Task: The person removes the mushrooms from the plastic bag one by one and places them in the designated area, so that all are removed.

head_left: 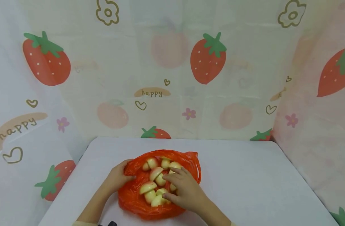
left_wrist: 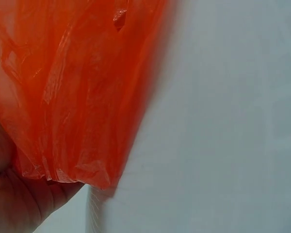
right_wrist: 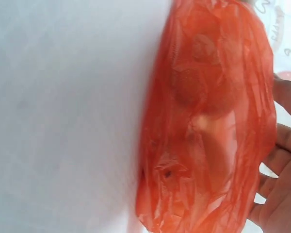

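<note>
A red plastic bag (head_left: 130, 202) lies on the table with its mouth spread wide. Inside sit several pale yellow mushrooms with pinkish caps; one mushroom (head_left: 147, 188) lies near the middle, another (head_left: 151, 163) toward the back. My left hand (head_left: 116, 176) holds the bag's left rim, thumb on the inner side; the left wrist view shows the film (left_wrist: 87, 107) gathered at that hand. Over the right side of the bag is my right hand (head_left: 186, 190), fingers spread above the mushrooms and partly hiding some of them. In the right wrist view its fingers reach past the rim.
The bag rests on a white-covered table (head_left: 240, 175). A fabric backdrop (head_left: 178, 78) printed with strawberries, hearts and flowers rises behind it and along both sides. A small dark object (head_left: 112, 223) shows at the bottom edge, by the left sleeve.
</note>
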A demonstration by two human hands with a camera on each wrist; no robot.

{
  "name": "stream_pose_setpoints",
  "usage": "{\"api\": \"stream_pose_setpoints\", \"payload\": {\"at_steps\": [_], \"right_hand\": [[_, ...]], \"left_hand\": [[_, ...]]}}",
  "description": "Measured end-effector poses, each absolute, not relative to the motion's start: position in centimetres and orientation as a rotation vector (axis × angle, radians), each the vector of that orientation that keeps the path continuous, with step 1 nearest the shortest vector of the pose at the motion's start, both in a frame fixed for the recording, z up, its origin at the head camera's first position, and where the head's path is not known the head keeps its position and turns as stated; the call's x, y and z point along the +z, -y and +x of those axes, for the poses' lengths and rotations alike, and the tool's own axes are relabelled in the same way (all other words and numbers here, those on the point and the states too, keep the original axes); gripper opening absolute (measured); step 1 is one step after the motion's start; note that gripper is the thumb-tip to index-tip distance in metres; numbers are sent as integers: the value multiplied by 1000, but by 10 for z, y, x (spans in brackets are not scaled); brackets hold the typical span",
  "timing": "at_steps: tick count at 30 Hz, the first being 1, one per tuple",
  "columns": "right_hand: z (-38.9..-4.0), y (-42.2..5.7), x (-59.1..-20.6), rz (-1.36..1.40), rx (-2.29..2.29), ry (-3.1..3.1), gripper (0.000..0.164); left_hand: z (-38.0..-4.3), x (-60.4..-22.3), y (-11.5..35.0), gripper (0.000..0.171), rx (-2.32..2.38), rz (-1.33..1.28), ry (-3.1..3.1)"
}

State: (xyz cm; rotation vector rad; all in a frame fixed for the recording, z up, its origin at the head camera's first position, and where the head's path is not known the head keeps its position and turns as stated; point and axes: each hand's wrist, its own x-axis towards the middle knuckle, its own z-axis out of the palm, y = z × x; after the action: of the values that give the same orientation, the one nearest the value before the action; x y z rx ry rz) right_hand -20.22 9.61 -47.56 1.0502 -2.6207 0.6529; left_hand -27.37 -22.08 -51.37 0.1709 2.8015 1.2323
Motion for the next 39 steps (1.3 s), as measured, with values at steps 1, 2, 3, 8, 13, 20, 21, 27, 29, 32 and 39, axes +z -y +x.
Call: {"api": "stream_pose_setpoints", "payload": {"at_steps": [1,2,3,8,13,20,21,27,29,32,39], "right_hand": [[-203,-96,-476,1052,649,2632,53],[-203,-95,-477,1052,643,2646,52],[-204,-95,-478,1053,641,2660,52],[-206,-97,-481,1049,607,2701,49],[-207,-98,-484,1064,562,2734,46],[-207,-101,-486,1107,563,2755,42],[-208,-102,-487,1111,555,2751,42],[-208,-105,-490,1133,525,2772,45],[-208,-105,-491,1141,533,2794,46],[-208,-104,-493,1147,540,2814,45],[-207,-101,-492,1169,553,2802,39]], "left_hand": [[-274,-513,220,71,1232,172,-2801],[-274,-513,220,70,1234,171,-2802],[-275,-512,219,70,1232,172,-2804],[-279,-506,214,68,1222,185,-2800],[-277,-497,210,68,1192,173,-2783],[-272,-489,205,70,1206,142,-2739],[-272,-489,204,70,1208,144,-2738],[-273,-498,207,68,1198,178,-2755],[-273,-502,210,67,1196,179,-2758],[-271,-507,213,67,1191,187,-2770],[-264,-514,216,71,1176,215,-2811]]}}
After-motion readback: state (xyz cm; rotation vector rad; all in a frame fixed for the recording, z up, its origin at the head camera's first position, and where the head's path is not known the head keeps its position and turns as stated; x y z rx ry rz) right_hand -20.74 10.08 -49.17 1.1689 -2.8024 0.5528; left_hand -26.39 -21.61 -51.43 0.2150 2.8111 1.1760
